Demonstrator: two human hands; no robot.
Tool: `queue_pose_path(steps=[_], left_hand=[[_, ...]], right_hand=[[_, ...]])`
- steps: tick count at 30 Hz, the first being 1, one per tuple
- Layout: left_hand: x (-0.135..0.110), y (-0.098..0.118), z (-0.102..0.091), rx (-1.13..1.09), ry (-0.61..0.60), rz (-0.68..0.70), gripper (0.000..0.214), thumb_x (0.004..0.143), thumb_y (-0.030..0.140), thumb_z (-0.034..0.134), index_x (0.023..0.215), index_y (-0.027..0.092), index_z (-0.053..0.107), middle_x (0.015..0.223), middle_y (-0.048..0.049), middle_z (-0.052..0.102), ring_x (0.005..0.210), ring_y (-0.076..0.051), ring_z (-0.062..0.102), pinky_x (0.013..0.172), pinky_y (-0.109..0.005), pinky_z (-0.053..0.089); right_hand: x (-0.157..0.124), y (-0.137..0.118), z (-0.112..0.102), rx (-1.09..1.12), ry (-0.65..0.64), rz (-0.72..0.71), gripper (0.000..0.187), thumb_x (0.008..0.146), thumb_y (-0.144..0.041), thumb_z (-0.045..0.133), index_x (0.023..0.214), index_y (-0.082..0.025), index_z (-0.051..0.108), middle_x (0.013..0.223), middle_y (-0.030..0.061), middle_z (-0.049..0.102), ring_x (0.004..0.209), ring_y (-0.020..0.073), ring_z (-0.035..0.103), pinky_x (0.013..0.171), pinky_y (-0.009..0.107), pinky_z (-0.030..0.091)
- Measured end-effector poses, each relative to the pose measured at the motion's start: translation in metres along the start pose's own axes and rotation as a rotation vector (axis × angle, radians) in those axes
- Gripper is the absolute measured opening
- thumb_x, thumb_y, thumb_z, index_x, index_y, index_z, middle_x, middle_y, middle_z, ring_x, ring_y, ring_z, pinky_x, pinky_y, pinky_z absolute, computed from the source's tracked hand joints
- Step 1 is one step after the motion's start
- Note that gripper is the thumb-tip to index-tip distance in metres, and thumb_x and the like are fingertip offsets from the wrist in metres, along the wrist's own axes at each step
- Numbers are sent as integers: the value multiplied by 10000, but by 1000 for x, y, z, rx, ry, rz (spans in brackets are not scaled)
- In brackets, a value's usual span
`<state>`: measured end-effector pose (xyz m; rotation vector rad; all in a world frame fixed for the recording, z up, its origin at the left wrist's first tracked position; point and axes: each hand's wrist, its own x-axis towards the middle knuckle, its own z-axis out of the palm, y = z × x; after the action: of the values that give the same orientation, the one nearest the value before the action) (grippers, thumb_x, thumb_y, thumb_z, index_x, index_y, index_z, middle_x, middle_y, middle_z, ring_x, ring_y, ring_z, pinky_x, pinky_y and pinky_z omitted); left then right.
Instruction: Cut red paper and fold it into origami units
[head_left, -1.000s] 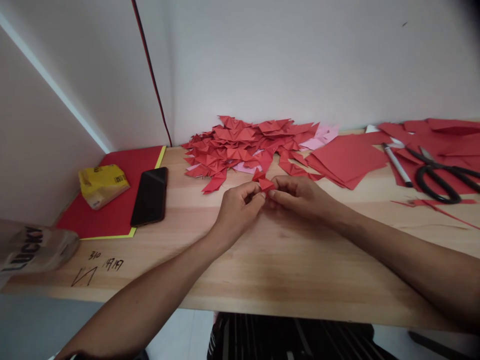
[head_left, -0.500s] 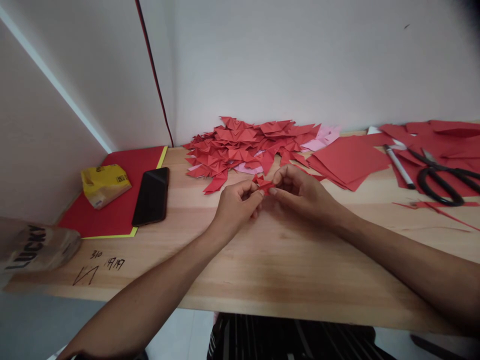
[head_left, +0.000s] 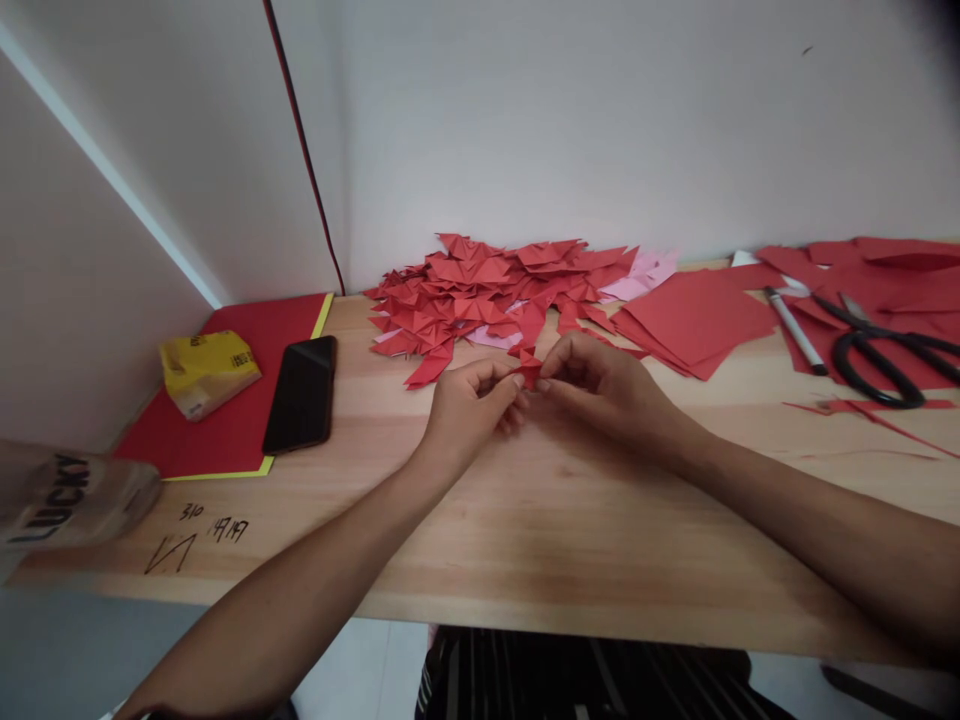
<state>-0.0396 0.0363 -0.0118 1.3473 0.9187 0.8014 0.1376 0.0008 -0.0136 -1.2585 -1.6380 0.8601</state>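
Note:
A small folded piece of red paper (head_left: 529,368) is pinched between both hands above the table. My left hand (head_left: 476,402) grips its left side between thumb and forefinger, the other fingers curled beneath. On its right side, my right hand (head_left: 596,385) holds it with thumb and bent fingers, which partly cover it. Just behind the hands lies a pile of folded red paper pieces (head_left: 480,285), with some pink ones among them. To the right of that pile is a stack of flat red paper squares (head_left: 694,320).
Black-handled scissors (head_left: 874,365), a white marker (head_left: 799,335) and red paper scraps (head_left: 877,408) lie at the right. At the left, a black phone (head_left: 300,395) and a yellow packet (head_left: 208,372) rest on a red sheet (head_left: 225,450). A bag marked LUCKY (head_left: 82,495) stands at the left edge.
The folded paper has turned slightly between my fingertips, its points now showing more upright. Both hands stay pinched on it in nearly the same place.

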Motion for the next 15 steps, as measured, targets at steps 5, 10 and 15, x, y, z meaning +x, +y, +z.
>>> queue_pose_path(steps=[5,10,15], left_hand=[[2,-2,-1,-97,-30,-30,114,780,220,623,723,124,597,655,-12,652,485,-72,580,469,-179,472],[1,-1,-1,-72,9,-36,131,767,214,633,683,120,600,611,-8,642,461,-64,558,459,-171,458],[-1,3,-2,-107,16,-63,106,750,210,646,713,113,625,611,-15,648,459,-73,565,445,-172,446]], right_hand=[[-1,0,-2,-108,7,-16,105,854,-270,622,790,-217,559,737,-15,550,629,115,477,556,260,376],[-3,-1,0,-152,3,-14,67,868,-264,595,823,-229,561,743,-8,577,642,127,503,571,268,392],[-4,-3,1,-187,1,-75,85,888,-239,557,932,-233,629,928,24,675,774,156,585,654,291,433]])
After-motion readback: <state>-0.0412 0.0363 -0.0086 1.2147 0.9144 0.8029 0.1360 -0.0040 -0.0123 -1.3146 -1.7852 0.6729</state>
